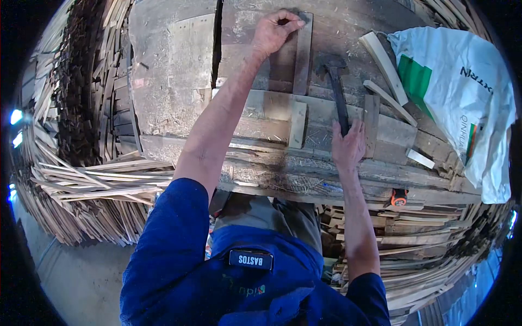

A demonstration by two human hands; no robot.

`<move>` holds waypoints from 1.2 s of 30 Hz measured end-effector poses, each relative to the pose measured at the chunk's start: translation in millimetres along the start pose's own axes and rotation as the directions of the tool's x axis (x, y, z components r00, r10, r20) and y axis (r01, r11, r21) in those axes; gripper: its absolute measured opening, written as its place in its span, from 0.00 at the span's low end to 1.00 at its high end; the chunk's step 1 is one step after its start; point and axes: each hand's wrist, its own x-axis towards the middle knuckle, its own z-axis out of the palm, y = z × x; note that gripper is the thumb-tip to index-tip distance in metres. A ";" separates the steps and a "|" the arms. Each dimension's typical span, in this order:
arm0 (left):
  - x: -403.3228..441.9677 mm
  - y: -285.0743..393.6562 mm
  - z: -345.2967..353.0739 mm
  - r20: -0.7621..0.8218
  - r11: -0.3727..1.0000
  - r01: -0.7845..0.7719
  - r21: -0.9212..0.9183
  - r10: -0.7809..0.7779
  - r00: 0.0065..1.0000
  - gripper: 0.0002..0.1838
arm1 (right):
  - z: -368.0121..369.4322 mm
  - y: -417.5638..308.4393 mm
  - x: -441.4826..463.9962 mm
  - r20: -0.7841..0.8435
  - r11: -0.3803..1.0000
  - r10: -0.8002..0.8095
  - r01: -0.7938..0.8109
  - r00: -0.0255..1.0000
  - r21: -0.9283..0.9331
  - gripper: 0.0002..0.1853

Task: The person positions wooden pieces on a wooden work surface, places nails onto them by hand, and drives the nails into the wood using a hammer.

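Note:
My left hand [276, 32] is at the top centre, thumb and finger pinched together at the far end of a narrow wooden strip [303, 60]. Whatever lies between the fingertips is too small to make out. A dark hammer [339, 95] lies over the boards with its head pointing away from me. The end of its handle is in my right hand [348, 144], whose fingers are closed on it. Between the hands, a short wooden piece [297, 125] rests on the worn wooden bench [179, 65]. Another short board [371, 122] sits just beyond my right hand.
A white and green sack [451, 81] covers the right side. Loose wood pieces [385, 68] lie beside it. An orange tape measure [399, 197] is at the near edge. Stacked wooden strips [109, 182] are at the left, with more below the bench.

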 end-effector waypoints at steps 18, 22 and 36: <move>-14.0 8.1 13.5 -0.042 0.995 -0.098 0.013 0.098 0.994 0.11 | 6.5 6.1 0.0 -0.035 0.997 -0.062 0.061 0.997 -0.043 0.23; -12.5 5.3 10.2 -0.042 0.991 -0.102 0.090 0.106 0.993 0.12 | 4.6 3.7 -0.9 -0.036 0.999 -0.044 0.043 0.998 -0.013 0.23; -12.7 -6.1 16.4 -0.092 0.864 -0.454 0.218 0.481 0.872 0.09 | 4.9 8.8 2.6 -0.118 0.985 -0.154 0.143 0.981 -0.102 0.21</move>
